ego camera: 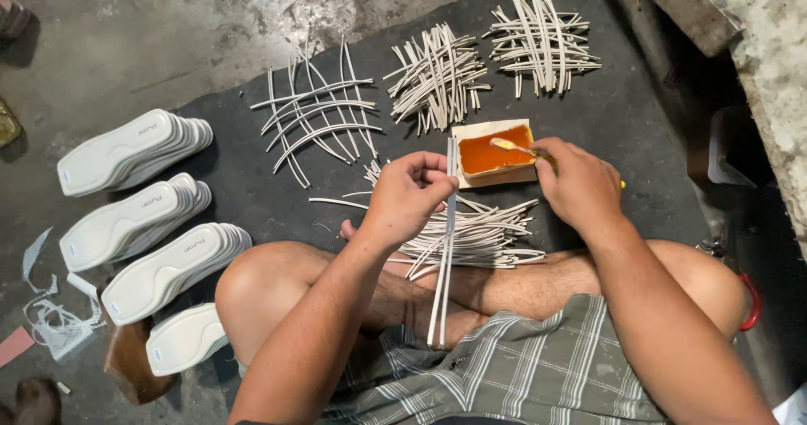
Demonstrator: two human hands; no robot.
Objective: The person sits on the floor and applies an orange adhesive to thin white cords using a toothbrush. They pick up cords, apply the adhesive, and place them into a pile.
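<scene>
Pale strips (444, 248), a few held upright together: pinched in the closed left hand (407, 196), centre of scene, over the crossed legs. Brush (514, 147): gripped by the closed right hand (580, 185), tip resting in the orange glue of the shallow tray (493, 152) just beyond. Step judged: loading glue for coating the held strips; next calls for a steady stroke along them. Loose strip heap (479, 236) near; criss-crossed strip stacks (437, 76) far, on the dark mat (235, 173). White insole stacks (130, 152) left.
</scene>
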